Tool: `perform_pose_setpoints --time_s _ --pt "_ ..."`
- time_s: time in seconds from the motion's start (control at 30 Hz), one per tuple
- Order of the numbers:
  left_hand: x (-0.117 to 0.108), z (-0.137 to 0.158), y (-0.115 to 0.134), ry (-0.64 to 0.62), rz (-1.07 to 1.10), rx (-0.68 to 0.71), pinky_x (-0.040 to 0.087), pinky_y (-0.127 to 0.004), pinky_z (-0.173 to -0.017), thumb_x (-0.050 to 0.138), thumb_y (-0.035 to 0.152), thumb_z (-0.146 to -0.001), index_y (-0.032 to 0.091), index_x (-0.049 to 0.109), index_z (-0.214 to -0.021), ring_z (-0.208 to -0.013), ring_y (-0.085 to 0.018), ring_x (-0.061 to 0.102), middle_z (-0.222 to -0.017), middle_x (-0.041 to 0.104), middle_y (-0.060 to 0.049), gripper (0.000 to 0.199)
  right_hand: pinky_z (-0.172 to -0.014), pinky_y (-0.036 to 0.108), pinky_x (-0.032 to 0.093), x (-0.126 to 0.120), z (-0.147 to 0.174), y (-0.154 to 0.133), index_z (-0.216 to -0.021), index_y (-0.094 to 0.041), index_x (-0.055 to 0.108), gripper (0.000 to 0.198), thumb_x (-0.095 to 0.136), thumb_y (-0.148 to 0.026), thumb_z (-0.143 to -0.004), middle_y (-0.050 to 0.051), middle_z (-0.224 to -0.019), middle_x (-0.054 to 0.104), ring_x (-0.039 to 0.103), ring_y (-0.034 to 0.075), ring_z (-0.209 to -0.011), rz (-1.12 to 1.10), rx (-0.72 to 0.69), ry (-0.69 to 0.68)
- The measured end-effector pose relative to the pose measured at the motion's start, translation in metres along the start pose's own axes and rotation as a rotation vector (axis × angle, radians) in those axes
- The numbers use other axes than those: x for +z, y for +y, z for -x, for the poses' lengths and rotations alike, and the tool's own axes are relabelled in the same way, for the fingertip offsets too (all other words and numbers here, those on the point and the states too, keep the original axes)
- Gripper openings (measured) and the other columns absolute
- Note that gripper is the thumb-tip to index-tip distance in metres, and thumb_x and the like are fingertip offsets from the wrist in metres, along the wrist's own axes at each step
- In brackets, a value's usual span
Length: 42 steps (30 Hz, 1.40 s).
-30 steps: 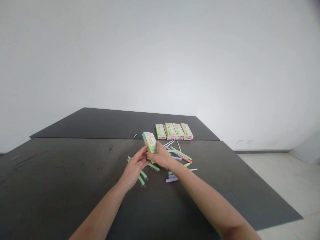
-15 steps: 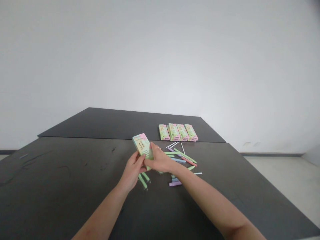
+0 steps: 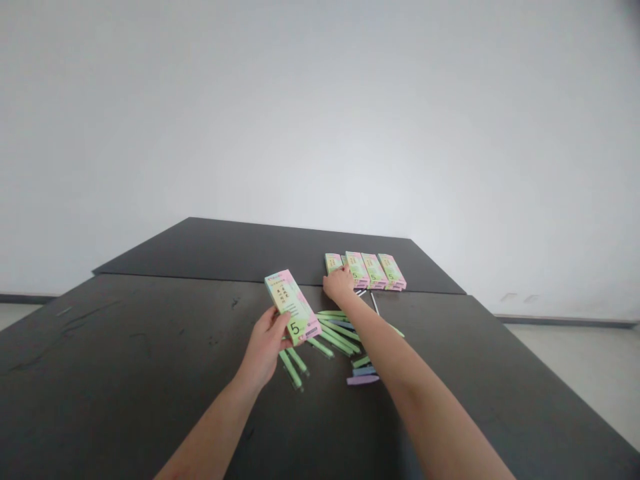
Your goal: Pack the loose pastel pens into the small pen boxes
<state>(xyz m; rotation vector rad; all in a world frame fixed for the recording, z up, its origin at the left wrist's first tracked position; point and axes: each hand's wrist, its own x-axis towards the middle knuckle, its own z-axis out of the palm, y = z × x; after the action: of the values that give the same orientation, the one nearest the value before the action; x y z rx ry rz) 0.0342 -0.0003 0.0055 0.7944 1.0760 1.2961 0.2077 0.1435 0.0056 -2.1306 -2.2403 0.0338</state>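
Note:
My left hand (image 3: 263, 340) is closed on the lower left side of a flat pastel pen box (image 3: 293, 303) marked with a 5, its thumb across the front. The box is held tilted above the table, over several green pens (image 3: 337, 337). Farther back, my right hand (image 3: 340, 283) reaches to the leftmost box (image 3: 333, 259) of a row of similar boxes and covers its lower part. Its fingers look bent, but the back of the hand mostly hides them, so their grip on that box is unclear.
More pastel boxes (image 3: 375, 270) stand stacked in a row at the back right. Blue and purple pens (image 3: 363, 380) lie beside my right forearm, and thin white sticks (image 3: 375, 303) lie before the boxes. A seam crosses the dark table (image 3: 150, 347); a pale wall stands behind.
My right hand has let go of the held box and moved back and right to the row of boxes. The left hand keeps its box, and more green pens now show beneath it.

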Motion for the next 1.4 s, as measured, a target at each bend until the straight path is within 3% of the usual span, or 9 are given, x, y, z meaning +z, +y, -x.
perform_pose_setpoints --time_s 0.23,0.5,0.63,0.8,1.03,1.4 --pt "0.003 0.002 0.004 0.038 0.007 -0.023 0.061 -0.034 -0.061 0.057 0.017 -0.085 0.012 0.059 -0.113 -0.078 -0.022 0.072 -0.103 0.071 -0.016 0.029 -0.092 0.045 0.037 0.023 -0.007 -0.004 -0.123 0.006 0.056 0.046 0.04 -0.025 -0.094 0.034 -0.13 0.051 0.046 0.036 -0.121 -0.007 0.118 0.168" --pt "0.004 0.002 0.005 0.045 0.022 -0.002 0.061 -0.033 -0.06 0.059 0.017 -0.083 0.013 0.06 -0.111 -0.076 -0.021 0.072 -0.1 0.071 -0.014 0.028 -0.086 0.042 0.043 0.023 0.005 -0.01 -0.123 0.004 0.048 0.04 0.043 -0.021 -0.092 0.031 -0.112 0.058 0.052 0.034 -0.112 -0.08 0.143 0.196" --pt "0.004 0.001 0.005 0.076 0.045 0.036 0.061 -0.033 -0.061 0.061 0.018 -0.081 0.012 0.061 -0.11 -0.077 -0.021 0.072 -0.095 0.072 -0.013 0.029 -0.093 0.045 0.04 0.007 0.03 -0.008 -0.124 0.004 0.047 0.042 0.045 -0.023 -0.091 0.03 -0.115 0.056 0.051 0.033 -0.112 -0.093 0.059 0.214" --pt "0.004 0.002 0.01 0.053 0.096 0.151 0.061 -0.033 -0.065 0.067 0.025 -0.077 0.012 0.062 -0.109 -0.081 -0.022 0.071 -0.099 0.072 -0.012 0.035 -0.1 0.047 0.036 -0.009 0.089 -0.008 -0.132 0.006 0.041 0.053 0.047 -0.026 -0.091 0.026 -0.118 0.055 0.049 0.032 -0.11 -0.121 -0.181 0.276" --pt "0.001 -0.001 0.008 -0.017 0.121 0.213 0.06 -0.033 -0.07 0.069 0.03 -0.074 0.01 0.063 -0.111 -0.089 -0.024 0.07 -0.104 0.071 -0.013 0.042 -0.101 0.05 0.038 0.001 0.165 -0.017 -0.135 0.002 0.04 0.055 0.052 -0.02 -0.087 0.026 -0.124 0.053 0.047 0.033 -0.114 -0.171 -0.38 0.311" --pt "0.001 -0.004 0.003 -0.046 0.126 0.132 0.059 -0.028 -0.062 0.065 0.022 -0.078 0.01 0.064 -0.101 -0.078 -0.019 0.07 -0.096 0.072 -0.012 0.026 -0.105 0.052 0.035 0.017 0.179 -0.017 -0.136 0.002 0.042 0.058 0.055 -0.028 -0.087 0.027 -0.125 0.054 0.047 0.035 -0.119 -0.167 -0.384 0.249"
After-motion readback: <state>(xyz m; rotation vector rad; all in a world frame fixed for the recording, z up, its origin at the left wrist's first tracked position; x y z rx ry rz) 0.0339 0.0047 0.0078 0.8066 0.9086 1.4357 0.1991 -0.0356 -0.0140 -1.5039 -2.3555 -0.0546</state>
